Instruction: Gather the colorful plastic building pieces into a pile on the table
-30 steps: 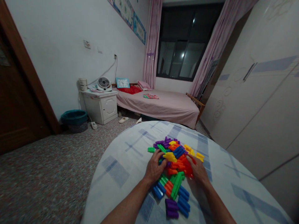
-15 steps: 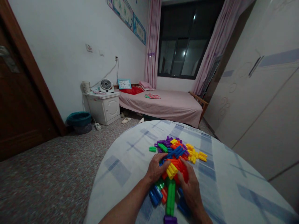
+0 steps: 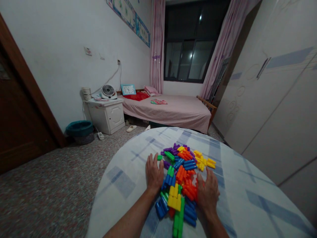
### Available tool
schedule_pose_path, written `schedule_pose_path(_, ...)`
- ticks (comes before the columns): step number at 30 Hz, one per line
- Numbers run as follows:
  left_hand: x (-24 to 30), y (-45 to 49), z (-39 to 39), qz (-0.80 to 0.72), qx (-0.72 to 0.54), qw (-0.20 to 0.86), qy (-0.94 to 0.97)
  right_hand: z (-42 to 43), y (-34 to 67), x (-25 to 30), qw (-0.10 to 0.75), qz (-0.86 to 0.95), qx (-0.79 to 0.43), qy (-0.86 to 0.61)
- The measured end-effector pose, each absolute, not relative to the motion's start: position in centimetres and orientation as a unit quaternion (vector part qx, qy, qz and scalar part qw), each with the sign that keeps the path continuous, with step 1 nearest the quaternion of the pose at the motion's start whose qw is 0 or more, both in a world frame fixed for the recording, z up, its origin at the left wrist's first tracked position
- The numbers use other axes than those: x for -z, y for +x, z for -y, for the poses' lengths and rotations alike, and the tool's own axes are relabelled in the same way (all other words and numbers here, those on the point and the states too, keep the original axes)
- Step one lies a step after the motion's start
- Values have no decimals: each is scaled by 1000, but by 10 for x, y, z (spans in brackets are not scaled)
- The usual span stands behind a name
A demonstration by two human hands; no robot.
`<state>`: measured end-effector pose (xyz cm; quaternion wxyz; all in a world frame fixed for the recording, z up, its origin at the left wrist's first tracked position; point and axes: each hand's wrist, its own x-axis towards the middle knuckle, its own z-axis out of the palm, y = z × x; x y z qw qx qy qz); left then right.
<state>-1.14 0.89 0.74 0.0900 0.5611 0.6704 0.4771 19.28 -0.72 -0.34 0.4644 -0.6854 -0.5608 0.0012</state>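
A heap of coloured plastic building blocks lies on a white bedsheet with blue checks. Purple, orange, yellow, blue and green pieces are mixed together. My left hand lies flat on the sheet at the heap's left edge, fingers stretched out and touching the blocks. My right hand lies flat at the heap's right side, fingers spread against the orange blocks. Neither hand holds a piece. A yellow block cluster sits between my wrists.
Beyond the sheet are a speckled floor, a pink-covered bed, a white nightstand with a small fan, a teal bin, a brown door at left and a white wardrobe at right.
Both hands were dug into the heap with curled fingers; now they have spread apart to its left and right sides and lie flat. The blocks have been spread and shifted.
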Motion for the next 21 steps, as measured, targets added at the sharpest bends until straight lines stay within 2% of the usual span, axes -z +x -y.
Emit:
schedule_pose_path(3,-3,-10,-10,-695,-390,125,591,5,198,4,429,568,-68,-699)
schedule_pose_path(6,-8,-7,-6,-618,-367,195,667,7,192,3,416,627,-140,-643)
schedule_pose_path(14,-23,4,8,-455,-429,365,690,10,176,10,460,617,-252,-586)
schedule_pose_path(21,-24,15,19,-385,-510,357,682,14,169,4,514,600,-263,-554)
